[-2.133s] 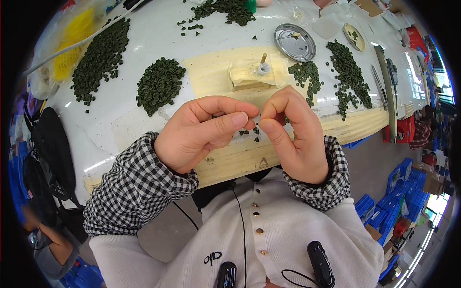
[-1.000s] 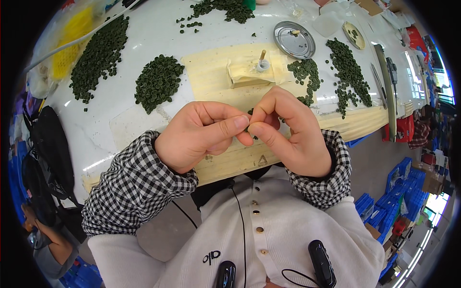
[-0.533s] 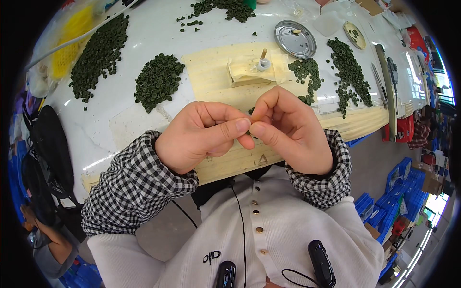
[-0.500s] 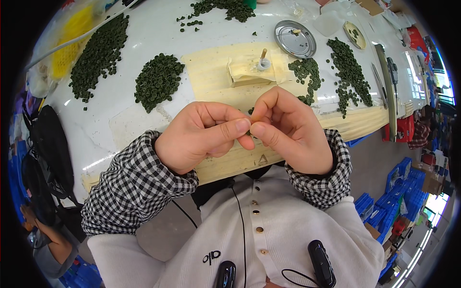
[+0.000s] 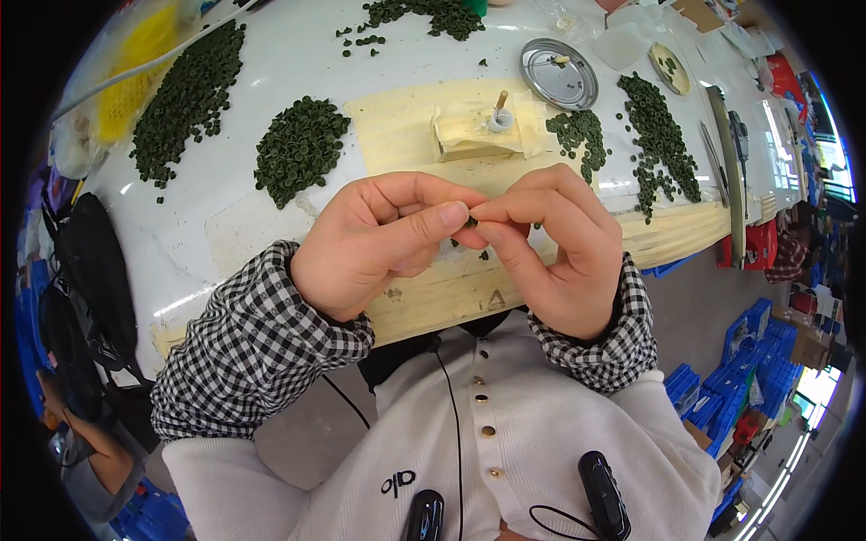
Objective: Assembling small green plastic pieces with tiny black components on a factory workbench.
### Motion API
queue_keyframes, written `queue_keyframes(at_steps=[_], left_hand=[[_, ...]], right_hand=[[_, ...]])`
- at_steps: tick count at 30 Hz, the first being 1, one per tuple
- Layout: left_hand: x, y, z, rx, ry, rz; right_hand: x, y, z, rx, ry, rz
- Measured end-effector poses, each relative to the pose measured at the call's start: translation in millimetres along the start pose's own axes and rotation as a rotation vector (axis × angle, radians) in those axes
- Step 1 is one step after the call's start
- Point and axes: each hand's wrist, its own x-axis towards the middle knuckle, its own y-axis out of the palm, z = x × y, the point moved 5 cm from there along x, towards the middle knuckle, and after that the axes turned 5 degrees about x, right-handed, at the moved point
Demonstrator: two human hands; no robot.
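Note:
My left hand and my right hand meet fingertip to fingertip over the near part of the table. Between their pinched thumbs and forefingers sits a small dark green disc-shaped piece, mostly covered by the fingers. A few loose green pieces lie on the tape-covered surface beneath my hands. Just beyond stands a tape-wrapped block bearing a small clear cup with a wooden stick in it. A heap of dark green round pieces lies beyond my left hand, and flatter green pieces lie beyond my right.
More green pieces form piles at the far left, at the back and at the right. A round metal lid rests behind the block. Tweezers and a long strip lie at the right edge. At lower left, another person's arm shows.
My right hand has shifted slightly up, its fingers straightening against the left fingertips. The green piece between the fingertips shows a little more. The view has shifted slightly.

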Motion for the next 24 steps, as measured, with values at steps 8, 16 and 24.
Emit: queue_keyframes(at_steps=[8, 16, 24], left_hand=[[-0.3, 2.9, 1.0, -0.03, -0.029, 0.052], [-2.1, 5.4, 0.9, -0.129, -0.057, 0.073], [-3.8, 5.7, -1.0, -0.052, -0.088, 0.039]], right_hand=[[-6.6, 1.0, -13.1, 0.281, 0.181, 0.004], [-1.8, -0.7, 4.0, 0.031, 0.03, -0.031], [-1.0, -1.5, 4.1, 0.013, -0.008, -0.02]])
